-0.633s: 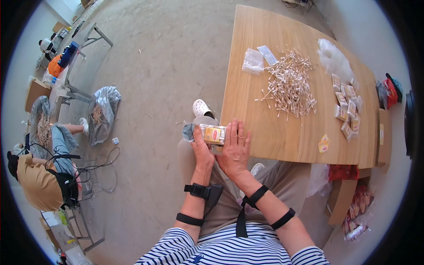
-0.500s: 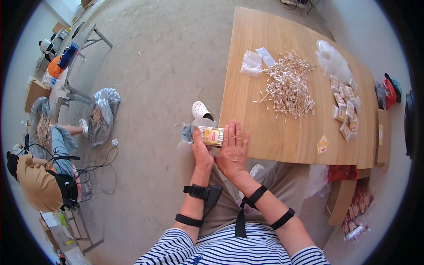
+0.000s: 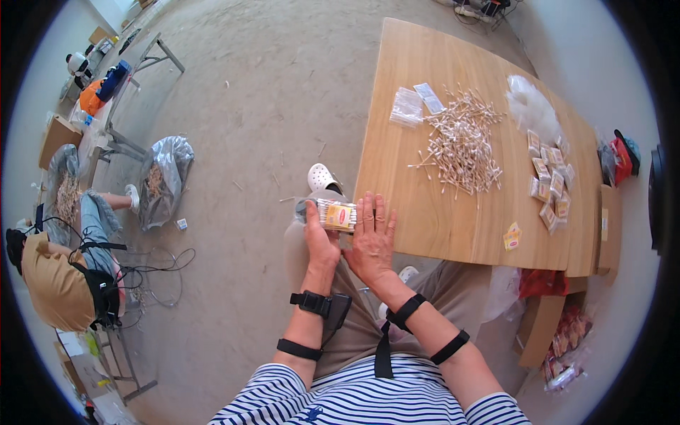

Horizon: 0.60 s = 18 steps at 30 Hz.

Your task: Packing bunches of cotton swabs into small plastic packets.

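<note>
My left hand (image 3: 322,248) is wrapped round a small clear bag of cotton swabs (image 3: 338,215) with a yellow label card, held above my lap by the table's near left corner. The bag's loose end sticks out past my thumb on the left. Flat and with fingers stretched out, my right hand (image 3: 371,251) rests its edge against the right end of the pack. To the right on the table lies a big loose pile of cotton swabs (image 3: 464,145). A few yellow label cards (image 3: 512,237) lie near the table's front edge.
The wooden table (image 3: 397,177) also bears flat clear bags (image 3: 406,108), filled swab packs (image 3: 551,180) and a heap of clear plastic (image 3: 531,106). Cardboard boxes (image 3: 542,326) stand below it. At far left another person (image 3: 57,283) sits by grey sacks (image 3: 166,180).
Both hands keep nearly the same hold on the swab pack. The view has shifted slightly, and the label cards on the table appear a little more spread out.
</note>
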Available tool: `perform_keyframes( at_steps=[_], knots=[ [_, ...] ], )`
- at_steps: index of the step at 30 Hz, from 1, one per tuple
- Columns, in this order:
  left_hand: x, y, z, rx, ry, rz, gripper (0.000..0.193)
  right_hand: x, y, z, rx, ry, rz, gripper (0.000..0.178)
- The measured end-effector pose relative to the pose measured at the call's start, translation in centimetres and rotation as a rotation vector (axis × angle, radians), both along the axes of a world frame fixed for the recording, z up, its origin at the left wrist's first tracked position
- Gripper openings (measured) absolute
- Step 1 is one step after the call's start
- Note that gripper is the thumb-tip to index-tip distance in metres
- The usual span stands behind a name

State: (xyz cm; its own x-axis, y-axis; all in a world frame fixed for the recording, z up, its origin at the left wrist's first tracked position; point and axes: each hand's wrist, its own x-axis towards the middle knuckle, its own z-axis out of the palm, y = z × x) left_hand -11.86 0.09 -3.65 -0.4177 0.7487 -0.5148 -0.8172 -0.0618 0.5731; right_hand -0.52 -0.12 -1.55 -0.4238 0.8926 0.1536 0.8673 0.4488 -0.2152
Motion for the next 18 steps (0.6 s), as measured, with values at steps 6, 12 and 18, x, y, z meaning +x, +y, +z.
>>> perform_keyframes(
  at_steps=[6, 12, 18],
  knots=[
    [0.2, -0.3, -0.3, 0.080, -0.086, 0.069, 0.040, 0.1, 0.1, 0.6, -0.053, 0.042, 0.007, 0.113],
    [0.9, 0.0, -0.7, 0.102, 0.069, 0.178, 0.029, -0.1, -0.1, 1.1, -0.067, -0.027, -0.005, 0.094],
    [1.6, 0.2, -0.4, 0.074, 0.010, 0.048, 0.029, -0.4, 0.0, 0.0, -0.018, -0.016, -0.027, 0.071]
  ],
)
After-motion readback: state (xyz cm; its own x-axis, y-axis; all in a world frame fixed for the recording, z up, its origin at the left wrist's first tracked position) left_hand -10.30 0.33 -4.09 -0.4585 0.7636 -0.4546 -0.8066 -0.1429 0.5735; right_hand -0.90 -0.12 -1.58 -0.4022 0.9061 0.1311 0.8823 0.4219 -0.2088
